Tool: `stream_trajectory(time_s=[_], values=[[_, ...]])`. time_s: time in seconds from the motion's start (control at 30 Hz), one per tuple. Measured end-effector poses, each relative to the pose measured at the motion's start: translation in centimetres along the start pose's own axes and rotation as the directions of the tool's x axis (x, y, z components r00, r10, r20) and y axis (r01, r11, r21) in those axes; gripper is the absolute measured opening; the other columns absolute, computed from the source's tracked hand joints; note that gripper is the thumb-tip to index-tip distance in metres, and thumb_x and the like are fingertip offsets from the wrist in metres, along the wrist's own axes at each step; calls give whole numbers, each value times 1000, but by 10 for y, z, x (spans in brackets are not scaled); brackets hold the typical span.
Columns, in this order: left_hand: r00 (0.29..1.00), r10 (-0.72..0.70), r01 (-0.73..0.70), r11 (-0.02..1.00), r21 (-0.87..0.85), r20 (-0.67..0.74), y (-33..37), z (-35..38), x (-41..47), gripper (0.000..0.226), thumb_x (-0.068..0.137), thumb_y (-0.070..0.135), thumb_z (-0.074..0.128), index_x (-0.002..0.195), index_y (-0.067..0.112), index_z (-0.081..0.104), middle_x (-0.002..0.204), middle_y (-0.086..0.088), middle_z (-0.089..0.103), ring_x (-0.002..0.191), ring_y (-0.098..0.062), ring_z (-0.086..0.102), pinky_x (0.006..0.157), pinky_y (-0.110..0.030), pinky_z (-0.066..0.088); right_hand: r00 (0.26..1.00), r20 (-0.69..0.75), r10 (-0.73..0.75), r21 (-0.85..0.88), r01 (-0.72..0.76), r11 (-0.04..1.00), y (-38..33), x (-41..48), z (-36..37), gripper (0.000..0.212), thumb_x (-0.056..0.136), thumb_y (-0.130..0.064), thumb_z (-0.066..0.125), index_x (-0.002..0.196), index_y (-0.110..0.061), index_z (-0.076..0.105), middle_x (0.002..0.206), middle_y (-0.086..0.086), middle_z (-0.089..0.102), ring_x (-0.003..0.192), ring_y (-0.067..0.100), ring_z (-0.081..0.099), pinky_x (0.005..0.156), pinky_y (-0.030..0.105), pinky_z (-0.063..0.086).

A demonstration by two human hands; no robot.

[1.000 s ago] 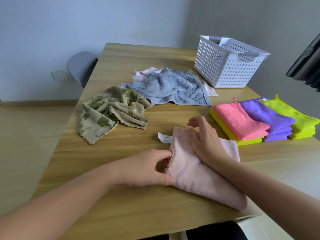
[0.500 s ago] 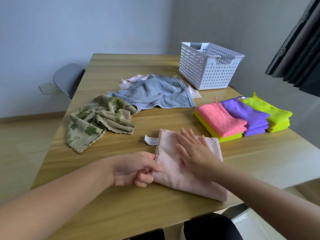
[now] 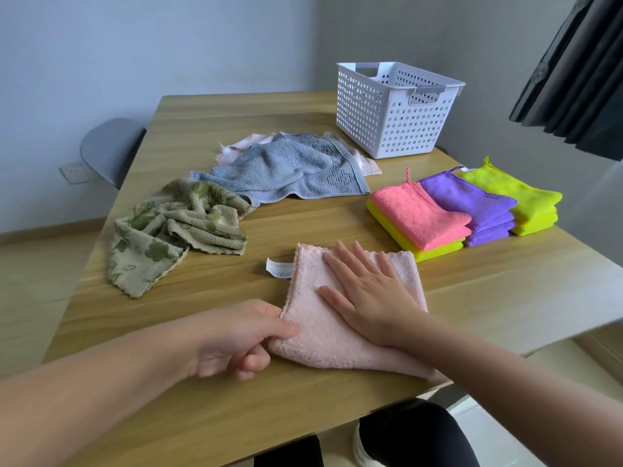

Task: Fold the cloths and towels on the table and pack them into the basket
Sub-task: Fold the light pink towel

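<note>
The folded pink towel [image 3: 313, 345] lay flat near the front edge of the counter [image 3: 303, 416]. The left hand [image 3: 236, 338] had its grip closed on the towel's near left edge, thumb on top and fingers curled beneath. The right hand [image 3: 367, 291] lay flat on the towel, its grip wide, fingers straight and spread, pressing the cloth down. A white label [image 3: 279, 268] stuck out at the towel's far left corner.

Beyond, to the left, a crumpled green leaf-print cloth [image 3: 175, 230] lay unfolded. To the right sat three folded stacks side by side: a coral cloth [image 3: 418, 214] on a yellow one, a purple stack [image 3: 472, 203], and a lime stack [image 3: 515, 197] farthest right.

Further back, a blue-grey towel [image 3: 290, 170] lay loosely spread over a pale pink cloth [image 3: 242, 148]. The white perforated basket [image 3: 387, 123] stood at the counter's far right; what it held could not be seen. A grey chair [image 3: 111, 150] stood past the counter's left side.
</note>
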State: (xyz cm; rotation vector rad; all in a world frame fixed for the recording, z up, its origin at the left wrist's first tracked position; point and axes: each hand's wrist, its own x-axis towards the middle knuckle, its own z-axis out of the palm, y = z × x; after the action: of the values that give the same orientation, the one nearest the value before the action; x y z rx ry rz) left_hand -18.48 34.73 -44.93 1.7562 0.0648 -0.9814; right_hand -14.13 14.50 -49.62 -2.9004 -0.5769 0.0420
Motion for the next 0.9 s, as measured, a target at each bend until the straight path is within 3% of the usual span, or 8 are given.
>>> stream_trajectory(time_s=[0.27,0.37,0.5,0.6,0.7,0.77,0.83,0.9], values=[[946,68,-33,993,116,-318,-11,13,-10,18,92,22,57,94,5,56,37,2,33,29,-10,23,33,-19,22,998,-37,-41,46,42,998,4,-4,0,86,78,-75,-3,150,-31,12,160,-5,3,147,17,-7,117,44,-6],[879,152,-45,970,239,-452,-8,15,-22,14,90,25,59,95,13,56,46,3,55,32,-10,32,37,-20,26,995,-74,-63,37,65,997,4,-5,1,80,80,-67,-3,149,-31,15,160,-4,6,147,18,-3,117,44,-3],[566,658,-28,617,786,-497,4,27,-20,10,89,30,53,97,30,46,84,13,57,57,-2,49,50,-17,36,989,-133,-71,191,96,977,6,-5,-3,66,90,-52,12,149,-24,23,159,-1,9,147,18,1,118,41,3],[478,816,-192,459,867,-326,23,42,4,24,92,18,49,115,22,53,110,9,57,92,-7,54,74,-17,39,943,-318,97,521,89,849,12,-17,-19,47,98,-21,37,144,-11,34,156,5,22,145,18,14,114,27,11],[560,813,-223,334,916,-161,42,57,44,44,97,23,41,140,16,40,148,0,38,137,-14,31,112,-30,19,821,-332,464,785,-32,618,33,-43,-34,43,94,-4,45,137,-14,46,141,1,46,129,10,40,107,23,28],[704,705,-155,268,951,-84,43,62,67,54,100,36,29,150,19,18,159,2,10,146,-12,5,118,-39,2,760,-133,636,960,-61,273,48,-58,-40,38,94,-4,45,130,-15,51,132,4,54,120,16,50,100,34,41],[795,604,-100,214,972,-51,36,63,84,60,100,46,20,151,22,2,159,4,-9,145,-10,-11,118,-42,-6,745,147,650,986,-55,-160,62,-75,-46,33,94,-5,42,126,-8,51,120,13,59,105,27,58,81,38,52],[817,574,-72,198,978,-56,29,60,92,61,99,49,14,151,23,-6,157,6,-17,143,-8,-18,117,-42,-11,766,353,537,904,-131,-407,67,-90,-49,30,94,-8,42,122,-2,50,109,18,61,93,31,63,70,39,57]])
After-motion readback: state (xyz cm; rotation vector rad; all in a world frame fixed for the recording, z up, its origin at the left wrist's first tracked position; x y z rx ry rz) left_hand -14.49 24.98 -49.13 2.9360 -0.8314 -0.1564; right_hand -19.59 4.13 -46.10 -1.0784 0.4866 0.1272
